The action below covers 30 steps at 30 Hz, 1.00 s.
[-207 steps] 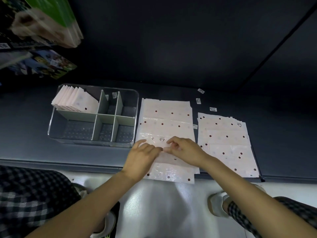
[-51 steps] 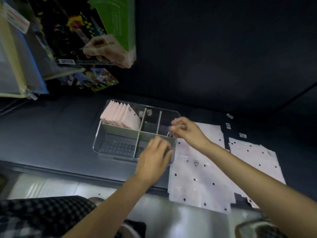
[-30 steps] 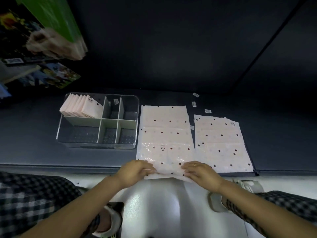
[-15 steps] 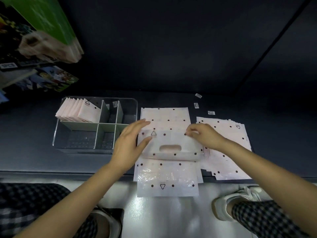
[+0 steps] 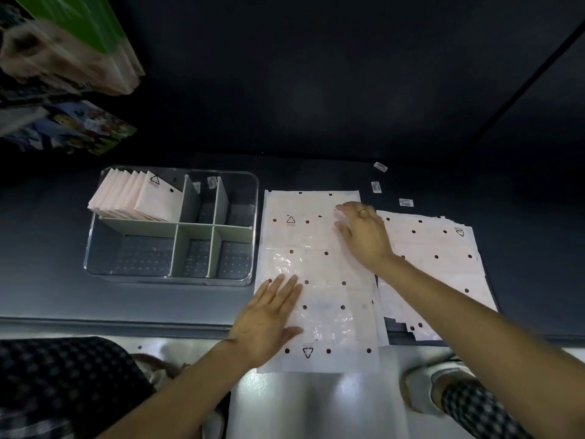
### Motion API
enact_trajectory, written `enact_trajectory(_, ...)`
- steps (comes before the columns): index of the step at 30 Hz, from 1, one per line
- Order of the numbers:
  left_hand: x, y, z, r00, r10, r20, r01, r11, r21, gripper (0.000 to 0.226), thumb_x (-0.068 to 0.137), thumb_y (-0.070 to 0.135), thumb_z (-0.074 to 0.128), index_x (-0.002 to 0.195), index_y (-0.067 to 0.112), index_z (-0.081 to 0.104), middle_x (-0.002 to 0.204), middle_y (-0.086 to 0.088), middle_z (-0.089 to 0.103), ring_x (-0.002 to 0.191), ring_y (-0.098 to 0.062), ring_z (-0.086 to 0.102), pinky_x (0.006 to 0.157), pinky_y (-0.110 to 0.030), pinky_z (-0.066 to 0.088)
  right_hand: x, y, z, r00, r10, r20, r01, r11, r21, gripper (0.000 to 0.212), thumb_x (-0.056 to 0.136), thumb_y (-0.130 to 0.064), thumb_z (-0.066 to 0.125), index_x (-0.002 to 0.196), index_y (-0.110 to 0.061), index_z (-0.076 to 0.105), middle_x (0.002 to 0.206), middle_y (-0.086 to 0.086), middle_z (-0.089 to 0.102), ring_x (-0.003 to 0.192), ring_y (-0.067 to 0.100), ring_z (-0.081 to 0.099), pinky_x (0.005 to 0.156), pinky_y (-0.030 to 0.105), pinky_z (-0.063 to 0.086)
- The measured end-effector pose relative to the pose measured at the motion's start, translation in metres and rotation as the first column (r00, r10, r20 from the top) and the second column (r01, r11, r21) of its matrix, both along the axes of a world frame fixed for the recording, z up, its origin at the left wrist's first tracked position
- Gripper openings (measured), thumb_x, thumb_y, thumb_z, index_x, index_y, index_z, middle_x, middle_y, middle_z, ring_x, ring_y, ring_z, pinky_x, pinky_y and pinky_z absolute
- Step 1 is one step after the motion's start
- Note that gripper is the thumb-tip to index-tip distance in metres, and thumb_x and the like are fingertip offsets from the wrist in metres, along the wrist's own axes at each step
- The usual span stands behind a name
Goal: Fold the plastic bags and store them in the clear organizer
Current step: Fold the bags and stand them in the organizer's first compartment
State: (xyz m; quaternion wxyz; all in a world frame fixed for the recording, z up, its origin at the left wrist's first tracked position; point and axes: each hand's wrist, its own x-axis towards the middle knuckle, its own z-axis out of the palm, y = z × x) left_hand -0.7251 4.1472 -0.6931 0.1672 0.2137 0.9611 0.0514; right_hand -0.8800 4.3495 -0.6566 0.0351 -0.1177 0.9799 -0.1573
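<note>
Your left hand (image 5: 269, 315) lies flat, fingers straight and together, pressing the near left part of the pale pink, dark-dotted plastic bag (image 5: 319, 280) that is spread open on the dark grey worktop (image 5: 47, 280); its grip is apart and clamps nothing. Your right hand (image 5: 364, 236) rests on the far right part of the same bag with fingers spread and relaxed, grip apart too, a ring showing on one finger. The bag lies lengthwise away from you, its near end hanging over the worktop's front edge, and it sits on top of more bags of the same kind. Just to the right, slightly overlapped by that pile, lies a second fanned stack of dotted pink bags (image 5: 437, 264). To the left, just beside the bag, stands the clear rectangular plastic organizer with grey-green dividers (image 5: 171, 277). Its far left compartment holds a row of folded pink bags (image 5: 136, 198) standing on edge and leaning; the other compartments show only their bottoms. Three small white labels (image 5: 380, 166) lie on the worktop beyond the stacks. Colourful printed packages (image 5: 63, 58) show at the far left.
</note>
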Motion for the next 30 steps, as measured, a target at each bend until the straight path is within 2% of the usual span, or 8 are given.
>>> enact_trajectory(3,-0.001,0.001,-0.006,1.0,-0.003,0.001,0.003,0.999,-0.042,0.077,0.089,0.065,0.008,0.145,0.021,-0.021,0.15,0.004,-0.032,0.135,-0.022,-0.036,0.109,-0.041,-0.025,0.053,-0.007,-0.009,0.952,0.302,-0.045,-0.303,0.952,-0.031,0.042,0.098,-0.025,0.046,0.138,-0.012,0.046,0.144,0.007,0.045,0.134,0.024,0.039,0.113,0.033,0.023)
enact_trajectory(6,-0.001,0.002,-0.008,1.0,-0.005,-0.01,0.005,0.999,-0.041,0.079,0.084,0.068,0.002,0.145,0.022,-0.019,0.15,0.002,-0.029,0.135,-0.024,-0.034,0.108,-0.045,-0.024,0.102,-0.002,-0.027,0.847,0.53,0.047,-0.531,0.84,0.107,0.053,0.098,-0.039,0.04,0.143,-0.01,0.038,0.15,0.005,0.033,0.14,0.022,0.029,0.116,0.041,0.012)
enact_trajectory(9,0.0,-0.004,-0.009,1.0,-0.003,-0.022,0.003,1.0,-0.016,0.082,0.083,0.069,0.003,0.148,0.023,-0.013,0.153,0.002,-0.024,0.136,-0.025,-0.031,0.109,-0.045,-0.021,0.118,0.029,-0.031,0.855,0.514,0.07,-0.511,0.813,0.279,0.06,0.095,-0.047,0.032,0.141,-0.009,0.041,0.148,0.005,0.035,0.137,0.02,0.036,0.117,0.04,0.017)
enact_trajectory(13,0.004,-0.019,-0.008,0.999,0.045,0.006,-0.045,0.999,-0.002,0.08,0.078,0.073,-0.001,0.144,0.032,-0.02,0.151,0.0,-0.03,0.138,-0.023,-0.031,0.114,-0.035,-0.011,0.119,0.073,-0.019,0.876,0.482,0.018,-0.458,0.82,0.343,0.059,0.096,-0.047,0.024,0.13,-0.01,0.055,0.139,0.003,0.05,0.128,0.016,0.048,0.114,0.036,0.017)
enact_trajectory(17,0.003,-0.019,0.001,0.997,0.077,0.027,-0.077,0.997,-0.011,0.08,0.076,0.073,-0.002,0.145,0.035,-0.017,0.15,-0.005,-0.031,0.142,-0.024,-0.023,0.117,-0.033,0.0,0.107,0.067,-0.003,0.908,0.414,-0.059,-0.385,0.882,0.271,0.034,0.08,-0.041,0.069,0.099,-0.014,0.075,0.114,0.002,0.069,0.108,0.019,0.065,0.094,0.04,0.049)
enact_trajectory(21,-0.001,-0.013,0.011,0.987,0.153,0.056,-0.154,0.988,0.009,0.073,0.084,0.068,0.012,0.149,0.038,0.003,0.158,0.0,-0.016,0.146,-0.019,-0.011,0.117,-0.033,0.013,0.094,0.037,-0.004,0.936,0.335,0.113,-0.349,0.926,0.146,0.044,0.092,-0.038,0.056,0.127,-0.012,0.055,0.138,0.005,0.049,0.127,0.02,0.045,0.106,0.03,0.034)
enact_trajectory(26,-0.011,-0.006,0.017,0.977,0.202,0.069,-0.208,0.973,0.099,0.055,0.092,0.059,0.036,0.141,0.035,0.03,0.154,-0.001,0.011,0.143,-0.017,0.009,0.112,-0.031,0.025,0.088,0.018,-0.007,0.926,0.375,0.04,-0.372,0.891,0.262,0.025,0.087,-0.027,0.062,0.102,-0.006,0.065,0.104,0.011,0.062,0.095,0.028,0.058,0.08,0.033,0.051)
enact_trajectory(30,-0.016,-0.001,0.017,0.966,0.253,0.06,-0.26,0.95,0.176,0.045,0.093,0.052,0.042,0.133,0.03,0.043,0.148,-0.001,0.025,0.137,-0.018,0.022,0.107,-0.031,0.035,0.087,0.016,0.007,0.896,0.444,0.014,-0.397,0.785,0.475,0.022,0.046,-0.016,0.081,0.061,-0.02,0.065,0.063,-0.006,0.06,0.056,0.011,0.057,0.044,0.018,0.044)
